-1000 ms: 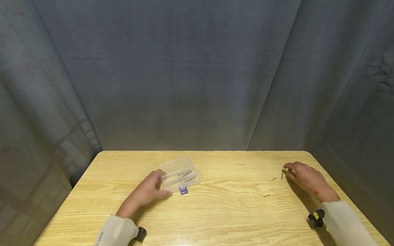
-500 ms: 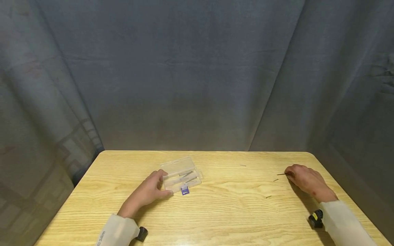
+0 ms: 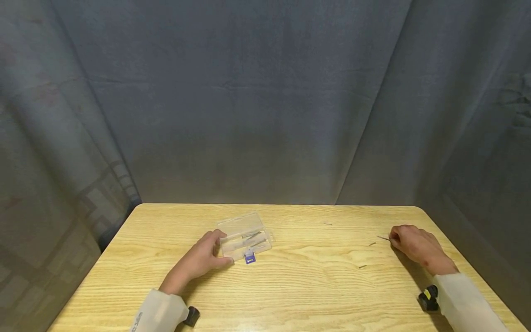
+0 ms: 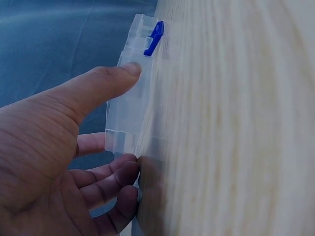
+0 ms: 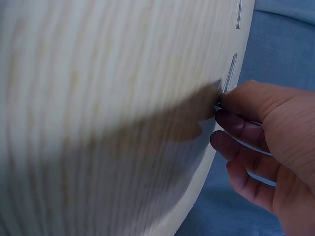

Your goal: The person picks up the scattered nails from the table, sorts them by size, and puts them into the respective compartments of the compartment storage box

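Note:
At the table's right side, my right hand [image 3: 416,244] pinches a thin nail [image 3: 383,238] between thumb and fingertips. The free end of that nail points left, close to the tabletop; in the right wrist view the held nail [image 5: 230,71] tapers to a point, its other end hidden by the fingers. My left hand [image 3: 199,258] grips the left side of a clear plastic box [image 3: 238,226], thumb on the near edge and fingers at the far side. The lid is raised, and several nails [image 3: 250,237] lie inside. A blue latch [image 4: 155,38] hangs from its front.
Three loose nails lie on the wooden table [image 3: 290,286]: one [image 3: 372,244] just left of my right hand, another [image 3: 362,266] nearer, and a third [image 3: 328,224] toward the back. Grey curtains [image 3: 232,115] hang behind and at both sides.
The nail in my right fingers has turned from pointing toward me to pointing left. My right hand has shifted slightly right and nearer. The left hand stays on the box.

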Available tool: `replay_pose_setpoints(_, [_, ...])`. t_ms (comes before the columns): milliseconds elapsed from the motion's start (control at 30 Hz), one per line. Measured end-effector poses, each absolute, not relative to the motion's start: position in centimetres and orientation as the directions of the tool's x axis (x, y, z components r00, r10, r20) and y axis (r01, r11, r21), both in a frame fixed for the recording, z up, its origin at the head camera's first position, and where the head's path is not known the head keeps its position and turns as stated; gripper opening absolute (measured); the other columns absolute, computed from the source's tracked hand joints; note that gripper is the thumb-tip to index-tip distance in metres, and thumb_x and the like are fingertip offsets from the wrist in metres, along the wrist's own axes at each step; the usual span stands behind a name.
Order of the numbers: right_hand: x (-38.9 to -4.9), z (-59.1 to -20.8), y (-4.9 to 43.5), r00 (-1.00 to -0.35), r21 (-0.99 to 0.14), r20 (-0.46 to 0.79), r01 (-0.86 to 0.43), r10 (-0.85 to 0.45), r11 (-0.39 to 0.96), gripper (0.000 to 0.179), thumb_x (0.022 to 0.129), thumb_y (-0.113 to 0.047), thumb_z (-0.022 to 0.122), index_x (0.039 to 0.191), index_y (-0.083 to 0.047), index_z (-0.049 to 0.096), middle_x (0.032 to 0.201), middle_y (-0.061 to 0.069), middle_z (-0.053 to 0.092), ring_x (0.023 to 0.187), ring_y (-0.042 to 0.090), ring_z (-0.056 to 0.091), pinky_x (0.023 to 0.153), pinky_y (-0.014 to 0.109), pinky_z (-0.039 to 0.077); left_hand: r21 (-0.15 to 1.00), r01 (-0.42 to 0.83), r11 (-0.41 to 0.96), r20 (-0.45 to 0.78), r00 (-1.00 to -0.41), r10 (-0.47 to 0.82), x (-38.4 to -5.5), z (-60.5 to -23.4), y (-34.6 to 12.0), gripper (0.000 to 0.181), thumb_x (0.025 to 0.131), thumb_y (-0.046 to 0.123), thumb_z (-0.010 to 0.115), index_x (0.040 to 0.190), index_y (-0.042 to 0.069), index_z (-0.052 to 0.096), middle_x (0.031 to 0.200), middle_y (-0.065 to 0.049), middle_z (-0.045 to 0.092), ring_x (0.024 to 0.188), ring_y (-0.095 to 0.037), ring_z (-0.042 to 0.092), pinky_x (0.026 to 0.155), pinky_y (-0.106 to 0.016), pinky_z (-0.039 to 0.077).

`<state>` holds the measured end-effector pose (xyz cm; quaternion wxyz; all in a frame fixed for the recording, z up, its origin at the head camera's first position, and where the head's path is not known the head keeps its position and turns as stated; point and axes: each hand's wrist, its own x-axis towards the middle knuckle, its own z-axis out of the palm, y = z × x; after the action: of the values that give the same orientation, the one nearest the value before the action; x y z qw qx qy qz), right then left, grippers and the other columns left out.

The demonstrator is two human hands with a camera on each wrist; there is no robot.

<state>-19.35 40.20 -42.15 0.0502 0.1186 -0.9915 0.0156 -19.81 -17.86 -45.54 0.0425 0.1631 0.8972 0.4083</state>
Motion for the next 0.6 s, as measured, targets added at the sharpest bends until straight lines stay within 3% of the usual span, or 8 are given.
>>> replay_pose_setpoints(133, [-19.27,-42.26,40.18,-0.966,-0.023,0.104,-0.24,-0.236,0.971,0.023,0.089,-0.003,0.067,0.075,-0.017,0.054,0.067,-0.005,0.042,0.06,0.014,0.039,0.057,0.035,0.03,0.743,0.268,0.613,0.059,-0.939,0.338,-19.9,-45.66,-17.94,0.056,0.081,0.027,0.09,0.123,0.005,0.06,0.101,-0.006,0.052,0.086,-0.02,0.048,0.074,-0.037,0.044])
replay_pose_setpoints(600, [-18.85,-42.31,39.7,-0.957,-0.056,0.108,-0.275,-0.268,0.96,0.018,0.088,-0.012,0.072,0.077,-0.019,0.059,0.068,-0.009,0.047,0.058,0.012,0.041,0.054,0.035,0.033,0.744,0.265,0.614,0.054,-0.939,0.341,-19.95,-45.63,-17.99,0.056,0.082,0.027,0.09,0.123,0.006,0.059,0.1,-0.006,0.053,0.086,-0.02,0.048,0.074,-0.038,0.044])
